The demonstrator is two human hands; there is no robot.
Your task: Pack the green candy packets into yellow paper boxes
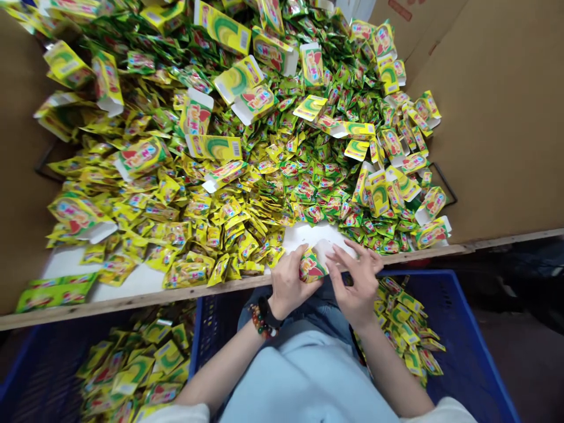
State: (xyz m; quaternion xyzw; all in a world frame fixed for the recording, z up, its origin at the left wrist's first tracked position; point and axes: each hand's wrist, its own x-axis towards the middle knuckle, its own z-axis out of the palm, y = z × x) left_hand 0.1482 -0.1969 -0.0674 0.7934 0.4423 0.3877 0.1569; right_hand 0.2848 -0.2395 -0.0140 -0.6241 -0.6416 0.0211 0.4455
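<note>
My left hand grips a small yellow-green printed candy box at the front edge of the table. The box's white flap stands up at its right end. My right hand is at that flap, thumb and forefinger closed in on it, the other fingers bent or stretched to the right. Part of the box is hidden behind my left fingers. Just beyond both hands lies a bare patch of white tabletop, bordered by yellow sachets on the left and green sachets on the right.
Unfolded-open boxes lie scattered over the heap. Cardboard walls flank it, and a wooden edge runs along the front. Below stand blue crates with filled-looking boxes in them. A green sachet strip lies front left.
</note>
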